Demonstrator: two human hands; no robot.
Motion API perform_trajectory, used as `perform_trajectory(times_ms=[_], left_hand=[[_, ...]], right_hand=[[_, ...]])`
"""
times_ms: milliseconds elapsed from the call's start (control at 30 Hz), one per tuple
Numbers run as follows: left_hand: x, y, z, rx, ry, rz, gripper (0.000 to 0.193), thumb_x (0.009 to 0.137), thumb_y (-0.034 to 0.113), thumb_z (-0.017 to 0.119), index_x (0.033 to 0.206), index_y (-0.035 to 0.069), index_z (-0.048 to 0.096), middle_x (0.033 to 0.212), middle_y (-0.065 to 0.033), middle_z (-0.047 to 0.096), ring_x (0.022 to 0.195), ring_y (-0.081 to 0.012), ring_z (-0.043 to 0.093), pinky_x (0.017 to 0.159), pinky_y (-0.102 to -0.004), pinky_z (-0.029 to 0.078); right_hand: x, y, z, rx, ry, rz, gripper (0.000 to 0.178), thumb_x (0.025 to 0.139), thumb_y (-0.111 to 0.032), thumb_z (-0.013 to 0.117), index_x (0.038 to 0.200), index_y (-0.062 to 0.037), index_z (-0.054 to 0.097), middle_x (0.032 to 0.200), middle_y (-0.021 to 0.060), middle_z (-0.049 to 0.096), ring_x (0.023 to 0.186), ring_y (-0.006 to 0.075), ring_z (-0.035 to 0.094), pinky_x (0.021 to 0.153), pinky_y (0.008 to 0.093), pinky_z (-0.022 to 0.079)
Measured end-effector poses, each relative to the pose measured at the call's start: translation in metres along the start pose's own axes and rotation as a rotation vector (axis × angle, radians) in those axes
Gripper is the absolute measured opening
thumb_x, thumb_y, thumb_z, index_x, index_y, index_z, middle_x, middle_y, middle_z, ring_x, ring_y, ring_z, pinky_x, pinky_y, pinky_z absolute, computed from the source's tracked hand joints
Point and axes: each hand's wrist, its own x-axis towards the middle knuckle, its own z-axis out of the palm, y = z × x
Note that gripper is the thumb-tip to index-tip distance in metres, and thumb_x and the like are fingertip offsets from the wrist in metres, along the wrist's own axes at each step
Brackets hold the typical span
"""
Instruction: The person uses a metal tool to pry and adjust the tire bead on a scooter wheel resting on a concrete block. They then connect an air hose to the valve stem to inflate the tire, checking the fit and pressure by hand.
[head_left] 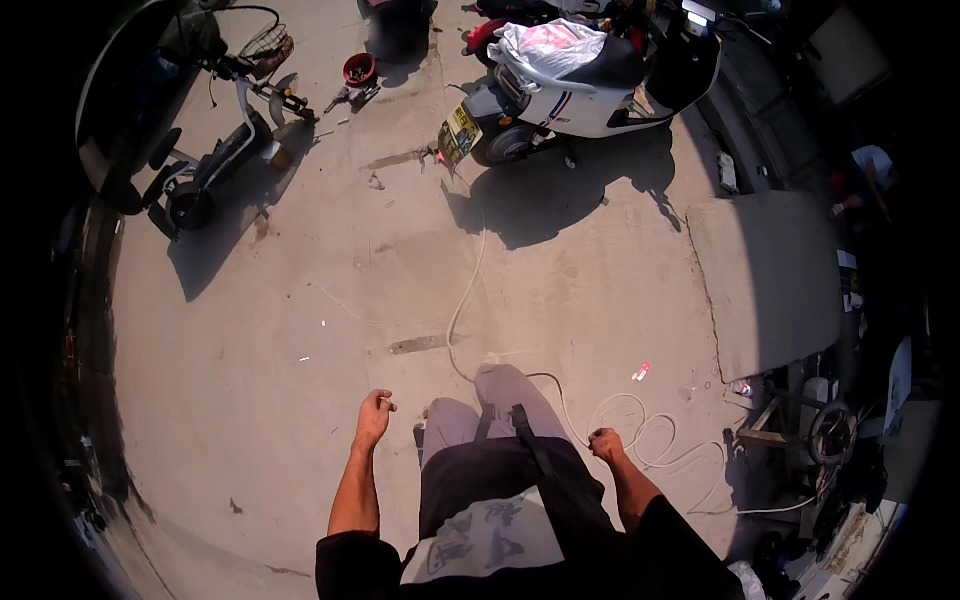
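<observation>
My left hand (pixel 375 417) hangs out in front at my left side, its fingers curled inward. Whatever may lie inside them is too small to make out. On the other side, my right hand (pixel 606 444) is curled closed, its inner side hidden. Behind it in the picture, a pale hose or cable (pixel 655 440) lies in loose loops on the concrete, seemingly untouched by the hand. The same line passes by my grey-trousered knees (pixel 510 395) and runs forward over the ground. Both arms are bent, and neither hand visibly touches a vehicle.
A white scooter (pixel 600 105) with a plastic bag on its seat stands ahead. At the far left is a small electric bike (pixel 215 155). Near a red bucket (pixel 360 69) lie tools. A concrete slab (pixel 765 280) and a wheeled frame (pixel 825 435) border the right; a person (pixel 875 165) is in shadow there.
</observation>
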Motion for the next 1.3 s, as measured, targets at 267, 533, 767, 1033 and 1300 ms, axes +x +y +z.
perform_trajectory(times_ms=[267,533,767,1033,1300], left_hand=[[0.060,0.120,-0.025,0.421,-0.293,0.029,0.031,0.105,0.016,0.056,0.131,0.003,0.065,0.104,-0.0216,0.080,0.099,-0.0394,0.077,0.092,-0.0483,0.058],[0.159,0.031,-0.128,1.052,-0.703,0.016,0.033,0.100,0.005,0.058,0.132,0.003,0.059,0.090,-0.0168,0.078,0.091,-0.0381,0.076,0.084,-0.0469,0.059],[0.255,0.093,-0.087,0.737,-0.593,0.076,0.033,0.102,0.011,0.062,0.134,0.004,0.060,0.093,-0.0185,0.075,0.095,-0.0413,0.073,0.087,-0.0495,0.057],[0.226,0.220,0.037,1.076,-0.826,0.864,0.075,0.091,0.035,0.084,0.151,0.007,0.050,0.134,-0.0198,0.069,0.133,-0.0390,0.061,0.118,-0.0486,0.043],[0.153,0.313,0.109,1.177,-1.451,0.906,0.035,0.080,0.015,0.074,0.114,0.006,0.072,0.105,-0.0193,0.074,0.109,-0.0423,0.068,0.102,-0.0505,0.053]], right_hand=[[0.140,-0.345,0.021,-0.178,-0.270,-0.220,0.037,0.094,-0.024,0.061,0.120,-0.0041,0.078,0.123,0.0250,0.076,0.122,0.0402,0.071,0.106,0.0515,0.055],[0.232,-0.405,0.187,-0.240,-0.160,-0.172,0.073,0.094,-0.024,0.066,0.161,-0.0064,0.045,0.165,0.0212,0.045,0.154,0.0424,0.041,0.126,0.0686,0.024],[0.286,-0.314,0.252,-0.354,-0.219,0.028,0.041,0.097,-0.035,0.065,0.127,-0.0094,0.075,0.127,0.0205,0.074,0.129,0.0451,0.063,0.124,0.0734,0.021],[0.073,-0.362,0.108,0.264,0.193,-0.421,0.030,0.085,-0.039,0.079,0.081,-0.0092,0.074,0.083,0.0147,0.074,0.087,0.0325,0.075,0.094,0.0498,0.047],[-0.176,-0.358,-0.067,0.273,0.962,-0.297,0.035,0.071,-0.020,0.091,0.064,-0.0120,0.057,0.068,0.0064,0.060,0.068,0.0272,0.062,0.085,0.0426,0.049]])
